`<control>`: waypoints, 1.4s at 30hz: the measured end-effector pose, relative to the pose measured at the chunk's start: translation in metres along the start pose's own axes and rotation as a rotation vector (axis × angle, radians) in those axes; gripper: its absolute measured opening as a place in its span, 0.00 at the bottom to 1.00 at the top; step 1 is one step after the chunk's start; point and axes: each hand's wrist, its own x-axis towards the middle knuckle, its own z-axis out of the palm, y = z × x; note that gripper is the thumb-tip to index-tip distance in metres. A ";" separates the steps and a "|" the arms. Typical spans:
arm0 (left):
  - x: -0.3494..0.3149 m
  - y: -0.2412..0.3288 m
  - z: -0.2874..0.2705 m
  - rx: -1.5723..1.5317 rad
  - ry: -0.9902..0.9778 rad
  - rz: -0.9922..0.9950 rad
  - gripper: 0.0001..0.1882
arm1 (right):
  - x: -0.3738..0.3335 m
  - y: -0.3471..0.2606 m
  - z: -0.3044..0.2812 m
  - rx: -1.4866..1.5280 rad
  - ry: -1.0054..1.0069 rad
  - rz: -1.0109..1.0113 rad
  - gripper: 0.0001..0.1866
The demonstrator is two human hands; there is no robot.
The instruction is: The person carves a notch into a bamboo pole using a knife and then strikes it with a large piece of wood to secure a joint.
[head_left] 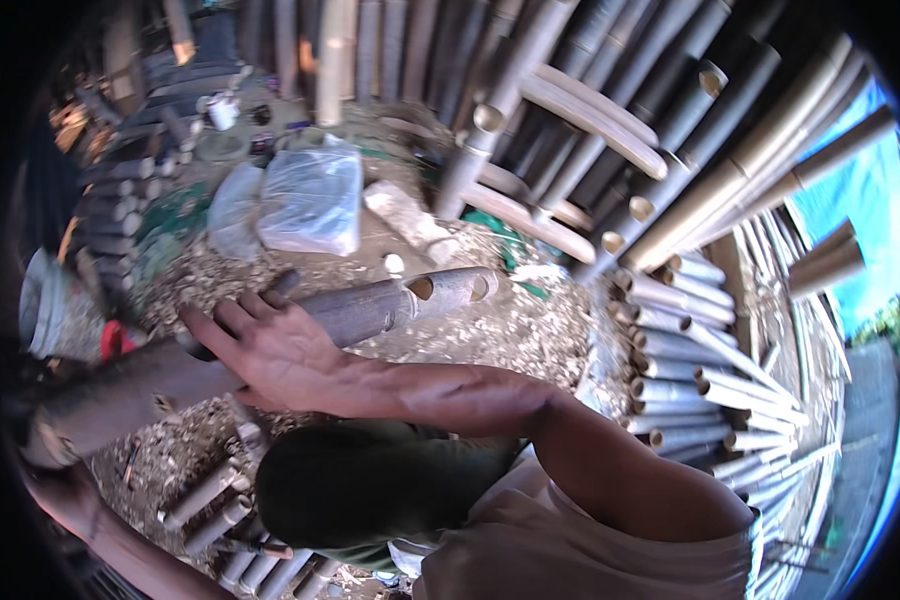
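A thick brown bamboo pole [370, 305] slants across in front of me, with cut notches near its far right end and more openings toward its near left end. My right hand [270, 345] lies over its middle, fingers bent around the top side. Just beyond those fingers a dark rounded end [286, 281] pokes out; what it belongs to is hidden. At the left rim my left hand [62, 492] is against the underside of the pole's near end. Its fingers are mostly hidden behind the bamboo and in shadow.
Cut bamboo lengths [670, 360] are stacked at the right, and tall poles [590, 120] lean at the back. A clear plastic-wrapped bundle [310, 200] lies on ground strewn with chips. A whitish bucket [55, 305] stands left. Short bamboo pieces [205, 500] lie beside my knee.
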 end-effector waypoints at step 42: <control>-0.128 -0.398 -0.243 0.813 0.252 -0.872 0.28 | -0.347 0.315 0.130 -0.239 -0.568 0.245 0.46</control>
